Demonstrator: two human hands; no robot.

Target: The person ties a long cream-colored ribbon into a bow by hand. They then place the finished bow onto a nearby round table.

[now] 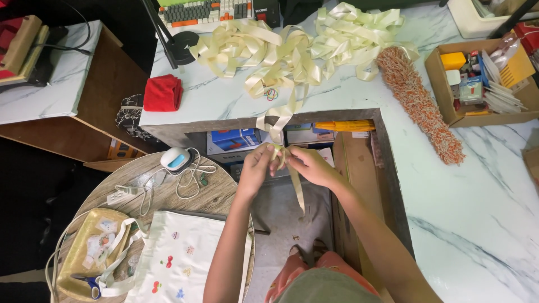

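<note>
While both hands pinch the same cream ribbon (294, 185) at mid-frame, the step in hand looks like folding or looping a strip end.

Left of the grip: round wood-grain table (168, 193) carrying a white-and-blue gadget (176, 159) with a tangled white cord (191, 177), a gold pouch (92, 247) and a white fabric tote (179, 258) with small printed motifs. Up-left of the grip, a folded red cloth (163, 92), soft, nappy.

Left hand (255, 168): grip narrow, fingertips shut on the ribbon's folded part. Right hand (311, 167): grip likewise pinched on the same strip, touching the left. Ribbon is flat, satin-glossy, limp; one tail hangs below the grip, the feed runs up to a loose pile (292, 47) on the marble-pattern worktop (460, 213).

Judgement: next move needs a steady pinch from one hand and slack from the feed.

Right of the grip: shaggy orange-white roller cover (418, 101), cardboard box (443, 95) of small goods.
</note>
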